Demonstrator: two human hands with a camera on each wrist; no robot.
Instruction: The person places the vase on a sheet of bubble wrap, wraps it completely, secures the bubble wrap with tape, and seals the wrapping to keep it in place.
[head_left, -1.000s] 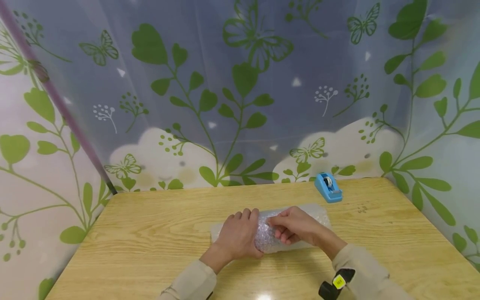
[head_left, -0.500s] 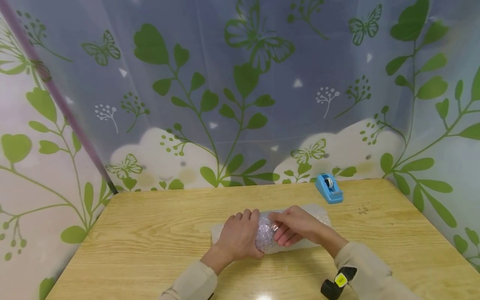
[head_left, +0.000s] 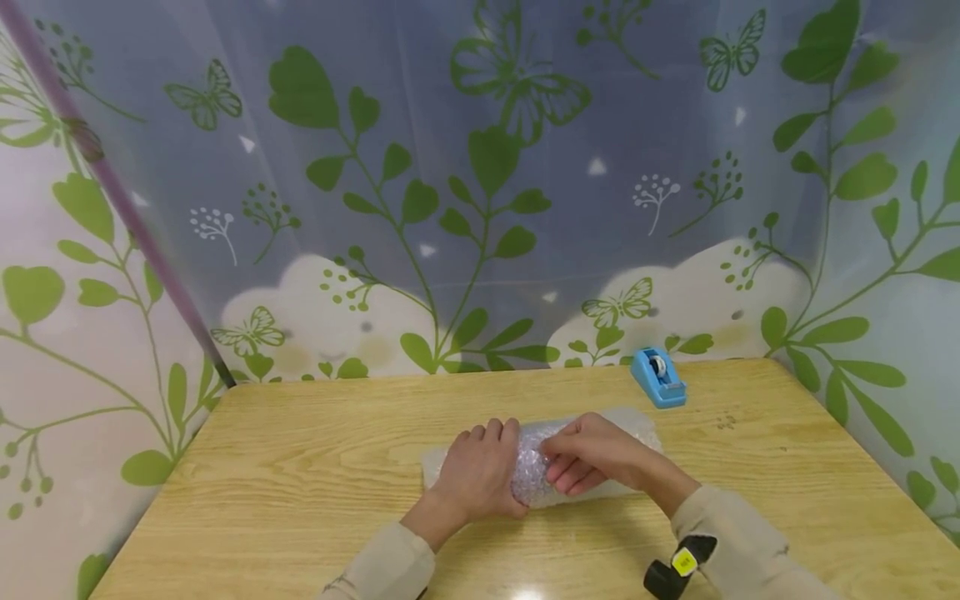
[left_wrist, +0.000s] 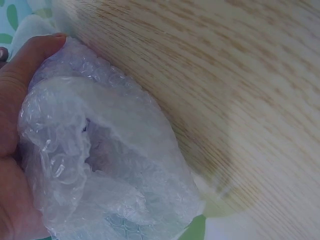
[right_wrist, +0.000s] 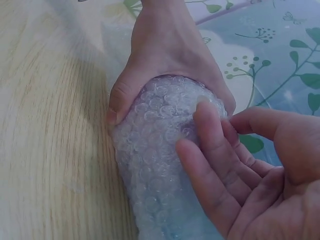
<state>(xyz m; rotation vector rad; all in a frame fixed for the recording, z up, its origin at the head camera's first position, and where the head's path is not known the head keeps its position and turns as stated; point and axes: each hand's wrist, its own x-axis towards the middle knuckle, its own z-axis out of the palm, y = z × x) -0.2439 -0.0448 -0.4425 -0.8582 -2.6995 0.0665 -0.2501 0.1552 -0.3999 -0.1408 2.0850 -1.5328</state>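
A roll of clear bubble wrap (head_left: 531,471) lies across the table, wrapped round something whose kind I cannot make out. My left hand (head_left: 480,471) grips the roll from above, thumb on the near side and fingers over the far side. In the left wrist view the bubble wrap (left_wrist: 135,130) has a loose, folded open end. My right hand (head_left: 588,454) is at the middle of the roll, thumb and forefinger pinched together at its upper surface. The right wrist view shows the other fingers of the right hand (right_wrist: 250,170) loosely curled over the bubble wrap (right_wrist: 155,145).
A blue tape dispenser (head_left: 658,379) with a roll of tape stands at the back right of the wooden table (head_left: 315,467). Behind the table hangs a patterned curtain (head_left: 420,208), which also runs along both sides.
My right fingertips rise slightly off the wrap, with a shiny glint below them, then come back down onto it. The left hand keeps its grip and the roll stays in place.
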